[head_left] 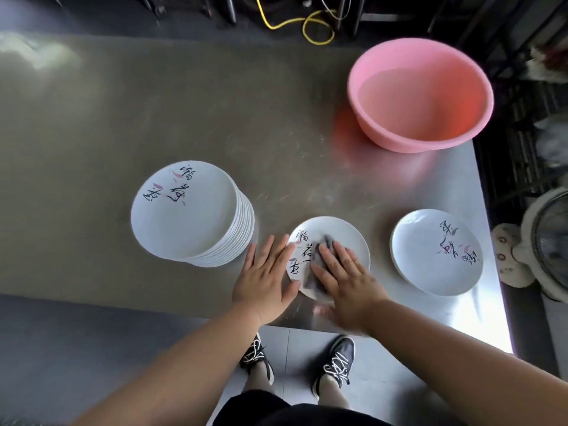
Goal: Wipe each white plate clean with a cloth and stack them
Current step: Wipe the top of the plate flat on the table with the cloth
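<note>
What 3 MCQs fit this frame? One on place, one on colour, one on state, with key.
1. Where does the tall plate stack stand?
A. left of the plate being wiped
B. inside the basin
C. on the floor

2. What colour is the basin?
A. blue
B. pink
C. green

3. What is the right hand doing?
A. hanging idle
B. lifting the basin
C. pressing a cloth flat on the middle plate

Key: 1 A, the stack sits left of the middle plate on the table. 2 B, its wall is plainly pink. 3 C, straight fingers lie over the grey cloth while the left hand steadies the rim.
</note>
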Tool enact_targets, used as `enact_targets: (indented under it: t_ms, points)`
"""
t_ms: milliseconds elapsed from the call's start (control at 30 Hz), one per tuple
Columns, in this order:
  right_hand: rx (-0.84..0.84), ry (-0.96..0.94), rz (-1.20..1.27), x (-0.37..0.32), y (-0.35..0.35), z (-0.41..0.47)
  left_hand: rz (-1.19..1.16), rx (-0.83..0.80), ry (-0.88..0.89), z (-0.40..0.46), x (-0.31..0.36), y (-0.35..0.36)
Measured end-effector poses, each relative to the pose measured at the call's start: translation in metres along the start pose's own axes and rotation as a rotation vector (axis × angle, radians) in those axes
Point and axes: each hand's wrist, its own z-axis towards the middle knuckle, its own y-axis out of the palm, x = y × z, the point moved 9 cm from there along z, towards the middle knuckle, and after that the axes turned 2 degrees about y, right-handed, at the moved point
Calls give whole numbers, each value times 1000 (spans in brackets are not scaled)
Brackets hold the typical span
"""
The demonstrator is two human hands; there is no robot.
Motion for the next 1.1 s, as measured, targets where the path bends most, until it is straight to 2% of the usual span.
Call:
enact_targets:
  t_ms: [67,133,267,333,533,733,933,1100]
  points:
    - [-9,161,32,19,-7,15,10,-6,5,0,0,0]
    - [-6,214,63,18,-6,19,8,-5,5,-1,0,-1]
    - [-10,9,59,-26,19,-19,1,-2,3,-2,0,0]
    - [-12,-40,51,-24,23,-27,4,-2,6,-1,0,0]
    - [14,213,62,27,5,5,1,9,-5,-1,-1,-1]
    - [-17,5,69,-15,25,-37,-5,3,-4,0,-2,3]
    - [-50,272,65,38,9,-18,-3,10,-22,-1,-3,3]
    - [-36,110,111,-9,28,-48,-7,-9,-11,-1,-1,2]
